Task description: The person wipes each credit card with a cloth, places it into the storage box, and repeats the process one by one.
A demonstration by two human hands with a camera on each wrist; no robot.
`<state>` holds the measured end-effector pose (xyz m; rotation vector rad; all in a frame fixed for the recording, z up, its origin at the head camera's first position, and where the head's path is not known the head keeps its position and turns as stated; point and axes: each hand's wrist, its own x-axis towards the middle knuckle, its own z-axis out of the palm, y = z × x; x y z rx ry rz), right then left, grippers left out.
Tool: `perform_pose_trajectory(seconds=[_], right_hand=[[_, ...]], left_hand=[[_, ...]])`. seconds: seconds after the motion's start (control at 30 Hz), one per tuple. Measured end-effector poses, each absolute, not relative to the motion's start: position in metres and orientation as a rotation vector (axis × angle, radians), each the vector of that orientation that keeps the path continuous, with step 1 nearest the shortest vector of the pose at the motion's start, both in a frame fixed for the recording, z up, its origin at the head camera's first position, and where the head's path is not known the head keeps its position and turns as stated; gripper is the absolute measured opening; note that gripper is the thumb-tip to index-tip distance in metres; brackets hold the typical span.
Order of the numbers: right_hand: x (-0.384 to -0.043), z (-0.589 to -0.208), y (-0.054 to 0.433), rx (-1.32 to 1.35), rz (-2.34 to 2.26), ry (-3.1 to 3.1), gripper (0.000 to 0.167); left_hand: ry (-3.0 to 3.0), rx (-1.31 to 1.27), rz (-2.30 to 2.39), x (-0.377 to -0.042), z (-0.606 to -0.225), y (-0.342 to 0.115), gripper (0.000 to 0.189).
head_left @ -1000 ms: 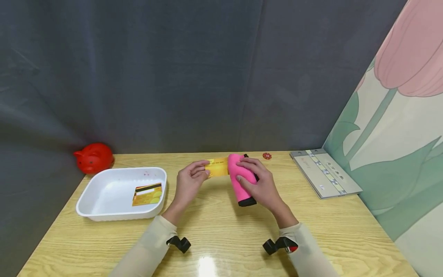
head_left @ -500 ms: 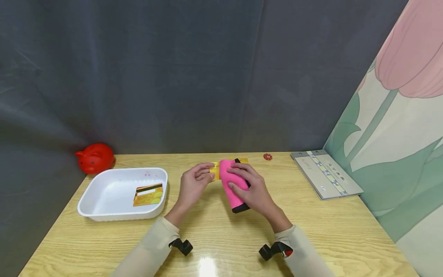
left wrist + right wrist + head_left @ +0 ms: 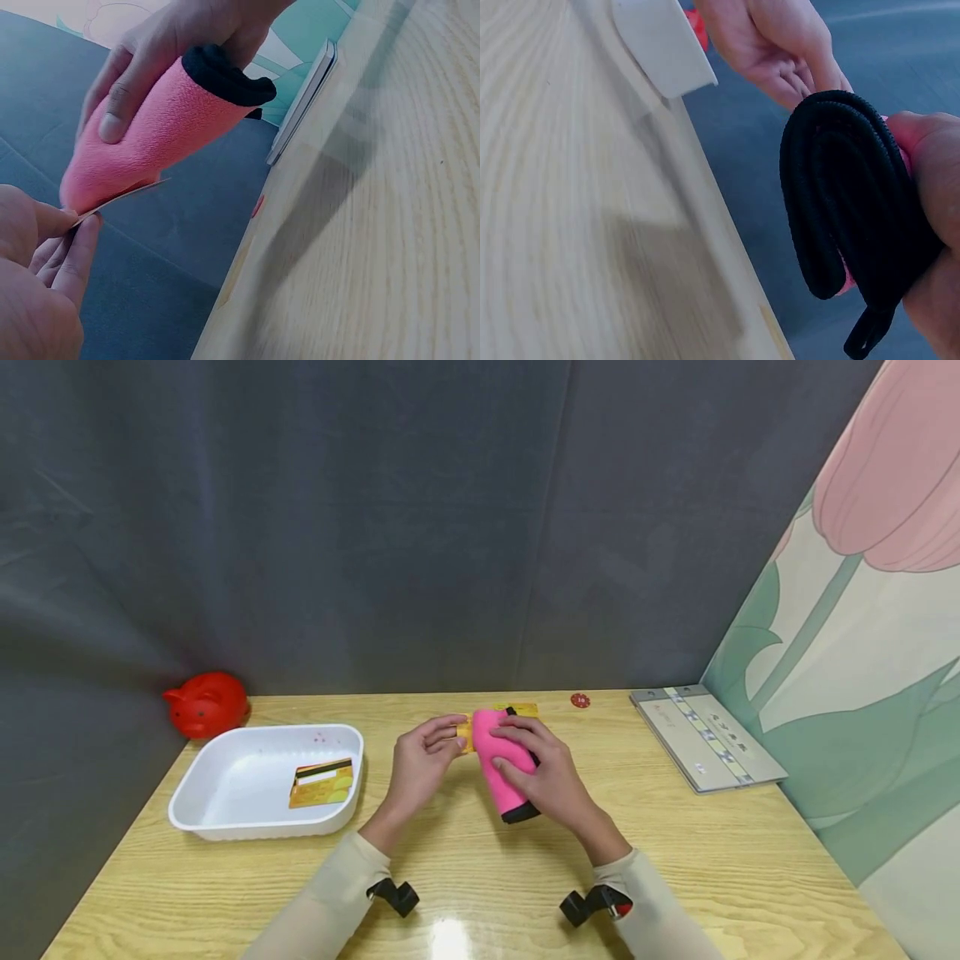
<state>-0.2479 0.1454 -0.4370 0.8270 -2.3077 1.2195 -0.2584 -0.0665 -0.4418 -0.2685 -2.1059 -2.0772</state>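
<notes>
My left hand (image 3: 423, 760) pinches one end of a gold bank card (image 3: 466, 735) between thumb and fingers. A folded pink towel (image 3: 495, 756) with black edging is in my right hand (image 3: 547, 768), thumb on one side and fingers over the other. The towel covers most of the card in the head view; in the left wrist view the card (image 3: 124, 196) lies along the towel's lower end. Both are raised above the table. From the right wrist, the towel's black folded edge (image 3: 847, 202) and a small hanging loop (image 3: 870, 330) show.
Another gold card (image 3: 525, 709) lies at the table's back edge, partly behind the towel. A red poker chip (image 3: 581, 700) is right of it. At left stand a white tray (image 3: 183, 814) holding gold cards (image 3: 321, 783) and a red piggy bank (image 3: 207, 705). A grey-white book (image 3: 705, 737) lies at right.
The right hand with the towel has moved left and slightly nearer, over more of the held card. The left hand has shifted slightly right. The card at the back edge has come into view.
</notes>
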Motion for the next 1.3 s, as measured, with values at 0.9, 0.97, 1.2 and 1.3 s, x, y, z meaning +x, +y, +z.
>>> perform_pose_trajectory(seconds=[0.9, 0.97, 1.2, 1.3], right_hand=[[-0.265, -0.431, 0.185, 0.551, 1.253, -2.312, 0.039], [-0.264, -0.43, 0.185, 0.544, 1.26, -2.321, 0.039], [-0.264, -0.431, 0.187, 0.536, 1.266, -2.329, 0.038], [-0.264, -0.431, 0.187, 0.527, 1.26, -2.335, 0.038]], left_hand=[[-2.17, -0.257, -2.028, -0.261, -0.44, -0.08, 0.022], [-2.165, -0.273, -2.016, -0.261, -0.439, -0.08, 0.025], [-2.15, -0.312, -1.988, -0.262, -0.439, -0.081, 0.033], [-2.135, -0.333, -1.962, -0.26, -0.438, -0.08, 0.028]])
